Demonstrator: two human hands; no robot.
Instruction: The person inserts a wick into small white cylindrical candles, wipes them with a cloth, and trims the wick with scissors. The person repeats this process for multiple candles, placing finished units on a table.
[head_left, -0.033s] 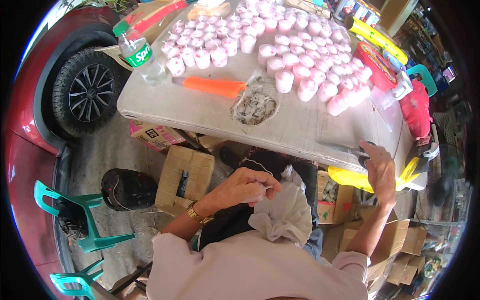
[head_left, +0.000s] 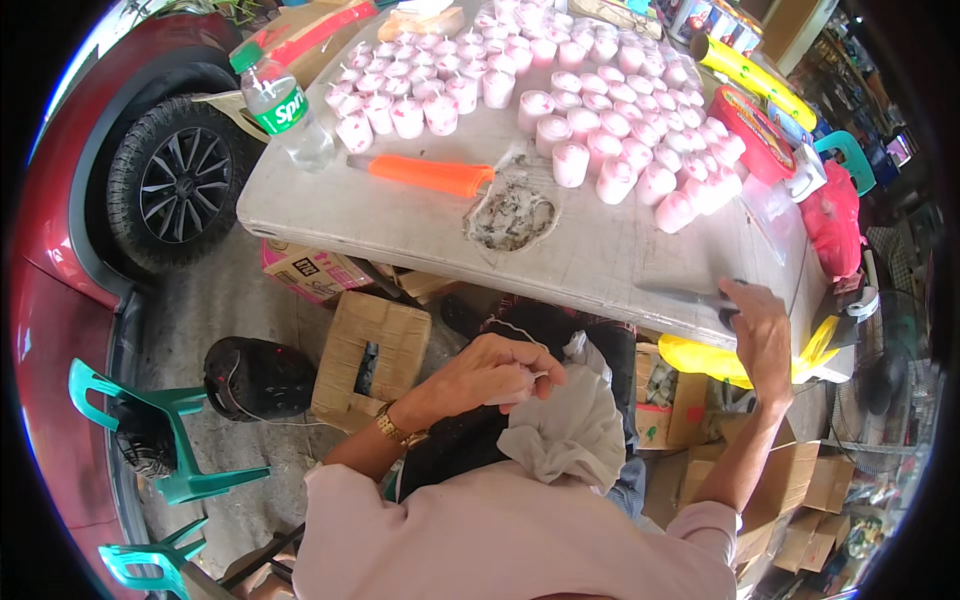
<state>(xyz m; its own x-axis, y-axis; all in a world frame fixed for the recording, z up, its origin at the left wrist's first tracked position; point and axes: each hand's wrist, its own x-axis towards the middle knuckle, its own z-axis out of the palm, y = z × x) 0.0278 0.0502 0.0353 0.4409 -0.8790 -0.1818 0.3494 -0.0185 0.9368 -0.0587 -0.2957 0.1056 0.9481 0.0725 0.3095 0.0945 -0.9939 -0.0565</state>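
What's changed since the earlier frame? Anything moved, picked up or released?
Nothing visibly moved, grasped or released; only the whole view shifted slightly. The right hand remains at the black-handled scissors on the table, the left hand curled around something small and pale, and the pink-and-white cups stand as before.

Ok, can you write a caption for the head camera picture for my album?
Right hand on the scissors, left hand curled, gold watch on its wrist, small pink-and-white cups crowding the worn table.
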